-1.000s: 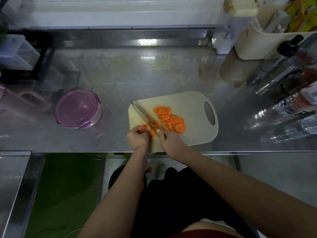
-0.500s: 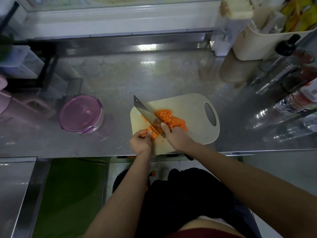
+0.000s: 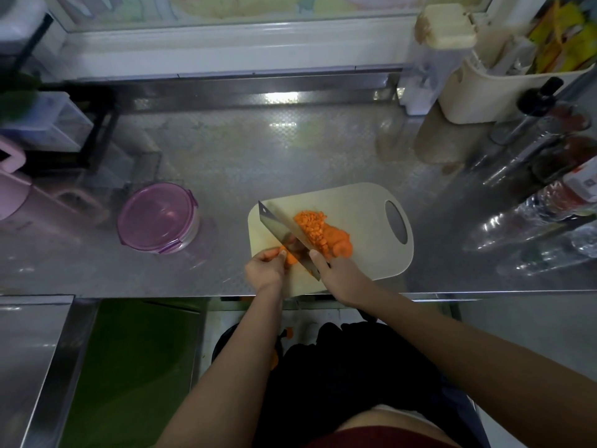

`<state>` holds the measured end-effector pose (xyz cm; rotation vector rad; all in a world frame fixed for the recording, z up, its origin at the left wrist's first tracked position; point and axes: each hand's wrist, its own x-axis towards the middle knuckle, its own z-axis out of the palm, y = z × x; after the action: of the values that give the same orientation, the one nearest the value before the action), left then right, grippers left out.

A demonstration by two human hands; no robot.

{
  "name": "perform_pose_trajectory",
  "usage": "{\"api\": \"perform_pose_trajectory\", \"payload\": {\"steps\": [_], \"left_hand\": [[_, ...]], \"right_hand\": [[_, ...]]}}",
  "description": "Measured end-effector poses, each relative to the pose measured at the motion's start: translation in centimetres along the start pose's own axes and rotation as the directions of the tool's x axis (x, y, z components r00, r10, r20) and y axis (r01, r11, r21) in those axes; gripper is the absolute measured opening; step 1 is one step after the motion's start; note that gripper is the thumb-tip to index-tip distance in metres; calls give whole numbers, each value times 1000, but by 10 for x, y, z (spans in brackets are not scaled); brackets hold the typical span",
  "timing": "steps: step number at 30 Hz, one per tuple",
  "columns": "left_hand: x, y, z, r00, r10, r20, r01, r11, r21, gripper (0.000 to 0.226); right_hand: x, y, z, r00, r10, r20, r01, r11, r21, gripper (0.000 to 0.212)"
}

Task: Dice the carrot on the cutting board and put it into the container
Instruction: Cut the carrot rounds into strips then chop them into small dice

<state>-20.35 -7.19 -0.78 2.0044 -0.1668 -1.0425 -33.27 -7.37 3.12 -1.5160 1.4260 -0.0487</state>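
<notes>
A beige cutting board (image 3: pixel 361 208) lies on the steel counter near its front edge. On it sits a heap of diced carrot (image 3: pixel 312 225) with a few round slices (image 3: pixel 342 245) at its near end. My right hand (image 3: pixel 336 270) grips the handle of a cleaver (image 3: pixel 284 236), whose blade is tilted and lifted over the board's left part. My left hand (image 3: pixel 265 270) pinches a carrot piece (image 3: pixel 290 257) beside the blade. The round container with a purple lid (image 3: pixel 158 218) stands closed on the counter to the left of the board.
A cream bin (image 3: pixel 504 82), a clear dispenser (image 3: pixel 433 59) and several bottles (image 3: pixel 549 202) crowd the right side. A pink jug (image 3: pixel 19 195) and clear boxes (image 3: pixel 48 124) stand at the left. Carrot scraps (image 3: pixel 289 333) lie below the counter edge.
The cleaver has risen from flat on the board to a tilted, lifted pose. The diced heap has been pushed closer together. My left hand stays on the carrot piece.
</notes>
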Motion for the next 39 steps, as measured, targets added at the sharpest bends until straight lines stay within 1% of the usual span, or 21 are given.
{"api": "perform_pose_trajectory", "payload": {"steps": [5, 10, 12, 13, 14, 16, 19, 21, 23, 24, 28, 30, 33, 37, 39], "left_hand": [[1, 2, -1, 1000, -4, 21, 4, 1000, 14, 23], [5, 0, -3, 998, 37, 45, -41, 996, 79, 18], [7, 1, -5, 998, 48, 48, -53, 993, 101, 14], [7, 1, -5, 997, 53, 50, -58, 992, 111, 12], [7, 1, -6, 997, 63, 49, -68, 991, 118, 9], [7, 0, -6, 996, 80, 38, -85, 987, 139, 6], [7, 1, -7, 995, 97, 9, -97, 977, 191, 3], [8, 0, -7, 995, 102, 6, -101, 973, 207, 8], [8, 1, -7, 995, 101, 10, -101, 974, 201, 6], [7, 1, -7, 995, 99, 14, -100, 976, 193, 3], [5, -4, -8, 991, 123, 57, -131, 975, 181, 10], [4, -5, -8, 990, 127, 60, -136, 974, 183, 7], [5, -8, -10, 991, 126, 52, -134, 973, 187, 12], [3, -6, -9, 994, 96, 49, -103, 981, 162, 11], [4, -6, -9, 996, 79, 40, -84, 983, 161, 12]], "right_hand": [[-14, -1, -6, 998, -59, -5, 59, 997, -41, 48], [-19, -7, -11, 999, -39, -4, 39, 999, -30, 47], [-15, -8, -7, 1000, -26, -4, 26, 999, -21, 40], [-10, -7, -2, 999, -31, -6, 31, 999, -28, 41], [-4, -5, 4, 1000, -21, -8, 21, 999, -25, 47], [9, 1, 19, 999, -18, -46, 17, 1000, -8, 53], [15, 2, 29, 990, -76, -123, 82, 996, 38, 47], [16, 0, 30, 988, -83, -133, 88, 996, 34, 47], [19, 0, 32, 985, -88, -150, 93, 995, 29, 47], [20, -1, 33, 987, -74, -145, 80, 996, 32, 48], [26, -5, 29, 994, -6, -111, 6, 1000, -2, 60], [27, -5, 27, 995, -4, -104, 2, 1000, -12, 64], [23, -7, 22, 996, 7, -93, -7, 1000, 2, 63], [28, -10, 15, 996, 69, -56, -67, 997, 33, 68], [32, -10, 12, 995, 84, -52, -81, 995, 52, 65]]}}
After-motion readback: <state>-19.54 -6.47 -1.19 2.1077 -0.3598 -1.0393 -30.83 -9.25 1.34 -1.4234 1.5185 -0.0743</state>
